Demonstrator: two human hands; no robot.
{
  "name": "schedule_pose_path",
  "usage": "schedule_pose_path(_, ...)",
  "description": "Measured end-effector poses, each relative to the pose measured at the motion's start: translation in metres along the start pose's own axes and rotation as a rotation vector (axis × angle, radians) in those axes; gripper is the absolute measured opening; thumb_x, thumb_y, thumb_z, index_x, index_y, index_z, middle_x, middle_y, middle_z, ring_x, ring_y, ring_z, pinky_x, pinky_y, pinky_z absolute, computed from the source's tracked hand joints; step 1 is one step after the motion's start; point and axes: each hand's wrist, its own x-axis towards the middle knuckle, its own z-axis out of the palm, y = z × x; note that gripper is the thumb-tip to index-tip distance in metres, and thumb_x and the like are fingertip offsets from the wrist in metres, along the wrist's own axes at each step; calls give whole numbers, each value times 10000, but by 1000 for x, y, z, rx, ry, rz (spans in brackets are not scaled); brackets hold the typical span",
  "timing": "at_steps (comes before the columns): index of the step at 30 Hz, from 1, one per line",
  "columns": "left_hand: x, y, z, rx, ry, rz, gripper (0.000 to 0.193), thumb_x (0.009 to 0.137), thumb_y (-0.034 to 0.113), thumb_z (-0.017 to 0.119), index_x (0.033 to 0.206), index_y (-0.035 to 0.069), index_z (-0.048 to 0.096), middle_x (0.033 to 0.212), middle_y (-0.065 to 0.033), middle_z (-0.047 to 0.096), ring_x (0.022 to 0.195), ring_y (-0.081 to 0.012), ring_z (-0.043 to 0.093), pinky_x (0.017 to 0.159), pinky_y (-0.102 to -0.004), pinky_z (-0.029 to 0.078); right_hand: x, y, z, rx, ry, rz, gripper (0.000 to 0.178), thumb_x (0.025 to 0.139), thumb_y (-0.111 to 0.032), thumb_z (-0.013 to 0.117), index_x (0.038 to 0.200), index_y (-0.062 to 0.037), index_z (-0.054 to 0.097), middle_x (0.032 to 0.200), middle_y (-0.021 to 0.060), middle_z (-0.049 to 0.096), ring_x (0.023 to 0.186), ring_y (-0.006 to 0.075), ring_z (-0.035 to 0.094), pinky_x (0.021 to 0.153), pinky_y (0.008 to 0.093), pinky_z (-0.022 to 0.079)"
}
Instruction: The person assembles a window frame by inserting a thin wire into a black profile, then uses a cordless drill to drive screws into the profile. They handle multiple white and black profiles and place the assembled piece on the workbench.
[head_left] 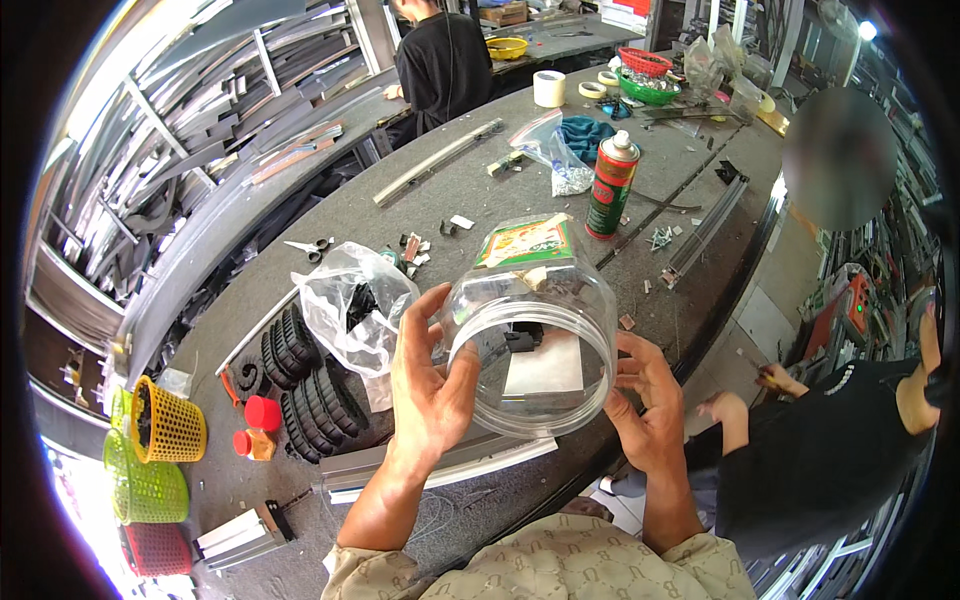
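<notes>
Between my two hands is a large clear plastic jar (585, 290), tilted with its wide threaded mouth facing me. No lid is on it, and a green and orange label (525, 243) shows on its far side. My left hand (432, 385) grips the jar's left side, thumb near the rim. On the right, the curved fingers of my right hand (648, 400) hold the rim. Small black pieces (523, 337) and a pale sheet (545, 365) show through the mouth; whether they lie inside or behind, I cannot tell. A clear plastic bag (345, 310) with black parts lies left of the jar.
Black ribbed coils (320, 412), red-capped bottles (262, 414), scissors (307, 249) and baskets (170, 420) lie left. Beyond the jar stands a spray can (612, 190). Metal profiles (705, 230) lie along the right edge. One person (445, 65) works behind, another (830, 450) at right.
</notes>
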Motion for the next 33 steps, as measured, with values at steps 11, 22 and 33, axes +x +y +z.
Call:
schedule_pose_path(11,-1,7,-3,98,-97,43,683,965,61,680,1605,-11,453,1501,-277,571,1312,-403,645,659,-316,646,-7,-1,-2,-12,19,70,586,1095,-308,754,1564,-8,572,1235,100,732,1151,175,697,1020,346,535)
schedule_pose_path(22,-7,13,-2,92,-139,-9,743,948,85,735,1618,14,424,1547,-246,518,1399,-416,588,745,-349,707,-10,-4,-2,-20,48,137,541,1161,-349,641,1567,0,561,1232,103,722,1180,175,678,1055,345,517)
schedule_pose_path(33,-21,26,-1,34,-197,-88,986,967,250,906,1713,46,296,1610,-292,498,1502,-365,511,924,-446,687,-8,-5,0,-36,56,-28,827,1077,-513,716,1638,44,472,1488,211,624,1271,280,660,1105,432,509)
